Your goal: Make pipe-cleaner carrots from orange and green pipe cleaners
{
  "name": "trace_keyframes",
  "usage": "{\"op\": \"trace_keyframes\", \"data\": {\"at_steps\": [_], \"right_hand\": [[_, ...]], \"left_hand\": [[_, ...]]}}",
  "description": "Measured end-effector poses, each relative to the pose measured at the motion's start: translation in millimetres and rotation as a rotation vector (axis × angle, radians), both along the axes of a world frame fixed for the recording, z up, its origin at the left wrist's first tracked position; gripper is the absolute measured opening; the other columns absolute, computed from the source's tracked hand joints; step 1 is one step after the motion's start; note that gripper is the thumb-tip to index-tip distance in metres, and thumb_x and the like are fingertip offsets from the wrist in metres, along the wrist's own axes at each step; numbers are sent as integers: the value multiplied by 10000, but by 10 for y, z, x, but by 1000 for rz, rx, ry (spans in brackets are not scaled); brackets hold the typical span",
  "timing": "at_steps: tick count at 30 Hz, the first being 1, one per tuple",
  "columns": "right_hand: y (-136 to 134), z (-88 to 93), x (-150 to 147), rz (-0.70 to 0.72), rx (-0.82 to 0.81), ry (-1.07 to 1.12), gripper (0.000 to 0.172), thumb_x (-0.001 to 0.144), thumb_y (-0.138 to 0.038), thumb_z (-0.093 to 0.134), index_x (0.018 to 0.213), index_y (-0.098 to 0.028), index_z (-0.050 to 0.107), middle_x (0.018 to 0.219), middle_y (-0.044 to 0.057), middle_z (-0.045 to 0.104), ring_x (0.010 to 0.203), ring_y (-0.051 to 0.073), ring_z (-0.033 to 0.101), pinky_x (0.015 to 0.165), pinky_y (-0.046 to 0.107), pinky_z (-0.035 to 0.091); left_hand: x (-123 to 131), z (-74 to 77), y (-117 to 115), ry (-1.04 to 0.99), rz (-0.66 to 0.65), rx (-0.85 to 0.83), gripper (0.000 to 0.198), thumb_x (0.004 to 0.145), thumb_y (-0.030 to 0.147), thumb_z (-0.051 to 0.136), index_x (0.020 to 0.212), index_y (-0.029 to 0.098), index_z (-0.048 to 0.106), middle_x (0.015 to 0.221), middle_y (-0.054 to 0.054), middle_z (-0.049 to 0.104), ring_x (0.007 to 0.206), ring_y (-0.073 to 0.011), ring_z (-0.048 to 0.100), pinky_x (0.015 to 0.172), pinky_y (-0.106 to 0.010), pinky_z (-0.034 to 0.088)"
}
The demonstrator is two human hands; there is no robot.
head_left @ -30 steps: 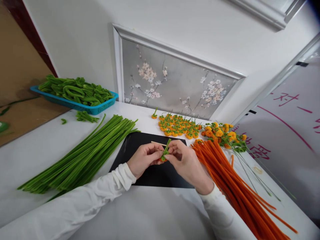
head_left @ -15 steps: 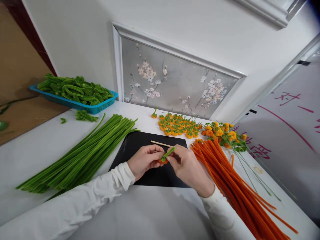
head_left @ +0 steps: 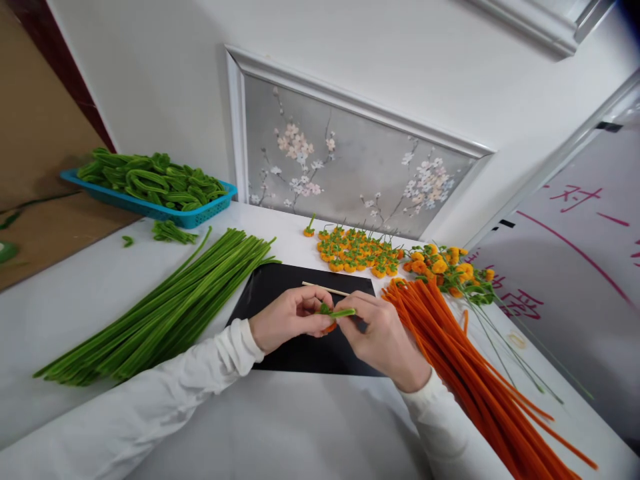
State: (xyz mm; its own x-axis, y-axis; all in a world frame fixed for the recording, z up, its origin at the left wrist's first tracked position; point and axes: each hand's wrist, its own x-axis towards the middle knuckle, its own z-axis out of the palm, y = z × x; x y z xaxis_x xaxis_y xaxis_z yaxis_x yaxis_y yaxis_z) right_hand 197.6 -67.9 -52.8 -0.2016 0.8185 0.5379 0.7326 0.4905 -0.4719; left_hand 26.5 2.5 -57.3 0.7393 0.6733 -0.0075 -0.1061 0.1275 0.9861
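Over the black mat (head_left: 310, 357), my left hand (head_left: 287, 320) is closed around a small pipe-cleaner flower (head_left: 329, 327), orange below with green on top. A short green pipe-cleaner end (head_left: 344, 313) sticks out from it to the right. My right hand (head_left: 383, 337) pinches at the flower's right side, thumb and fingers by the green end. Fingers of both hands cover much of the flower. Beyond my hands, a thin wooden stick (head_left: 325, 289) lies on the mat, its right end hidden behind my right hand.
Long green pipe cleaners (head_left: 170, 313) lie to the left, orange pipe cleaners (head_left: 460, 373) to the right. Behind the mat stand several finished small flowers (head_left: 355, 250), beside a bunch of stemmed orange flowers (head_left: 440, 267). A blue basket (head_left: 200, 215) holds folded green pieces at back left.
The green end has swung from pointing up and right to lying nearly level. My left hand has turned slightly around the flower; my right hand remains pinched beside it.
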Motion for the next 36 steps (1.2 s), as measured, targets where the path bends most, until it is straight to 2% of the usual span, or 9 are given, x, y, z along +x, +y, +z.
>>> {"op": "trace_keyframes", "data": {"at_steps": [7,11,17,19,22,25,27,32,36], "right_hand": [[20,6,27,20,-48,20,146,841,-128,543,798,-208,657,781,21,656,693,147,597,614,258,449],[31,19,69,102,53,-57,203,906,-120,469,881,-214,647,878,39,667,816,157,600,729,277,472],[7,96,190,244,253,-455,223,927,-151,470,1061,-241,624,996,71,673,1009,212,585,800,345,454],[7,93,202,260,242,-432,230,931,-168,469,1084,-252,619,1026,72,675,1029,213,587,815,355,461],[32,25,165,127,132,-82,181,928,-208,478,1009,-249,635,964,60,680,900,185,630,770,323,504],[60,-52,90,-5,-152,374,133,903,-313,518,926,-213,603,696,14,639,592,140,616,539,249,509],[62,-67,34,4,-352,498,187,896,-367,512,871,-193,575,572,-20,581,469,117,564,452,221,468],[22,-9,-80,-56,-430,452,152,862,-292,525,767,-181,567,562,-22,558,466,109,555,465,211,454],[-3,33,-95,-71,-298,301,131,850,-186,499,747,-188,580,620,-6,585,517,117,549,490,218,429]], "left_hand": [[7,58,-8,85,9,184,184,751,306,672,765,126,632,667,-27,632,581,-105,577,544,-206,499],[6,22,5,23,34,7,200,717,303,720,771,126,644,663,-21,636,582,-99,595,530,-179,496],[16,-14,8,-28,34,-202,227,672,291,770,761,120,649,643,-14,629,555,-80,592,539,-165,485],[16,10,3,-7,52,-118,215,692,295,750,769,125,646,648,-11,625,563,-87,587,542,-177,485],[9,45,0,7,117,190,148,760,271,676,790,131,641,671,-15,620,595,-104,573,579,-209,486],[1,42,-3,29,236,475,89,814,221,598,821,142,637,729,-26,618,655,-123,572,638,-230,479],[-1,24,-17,68,302,624,81,828,197,572,814,155,640,768,-36,621,698,-135,576,658,-233,462],[13,-16,-80,140,339,847,122,842,168,544,797,175,658,800,-43,630,709,-138,556,624,-227,415],[36,-18,-97,138,269,684,120,834,186,544,780,157,647,740,-35,617,665,-135,556,616,-232,441]]}}
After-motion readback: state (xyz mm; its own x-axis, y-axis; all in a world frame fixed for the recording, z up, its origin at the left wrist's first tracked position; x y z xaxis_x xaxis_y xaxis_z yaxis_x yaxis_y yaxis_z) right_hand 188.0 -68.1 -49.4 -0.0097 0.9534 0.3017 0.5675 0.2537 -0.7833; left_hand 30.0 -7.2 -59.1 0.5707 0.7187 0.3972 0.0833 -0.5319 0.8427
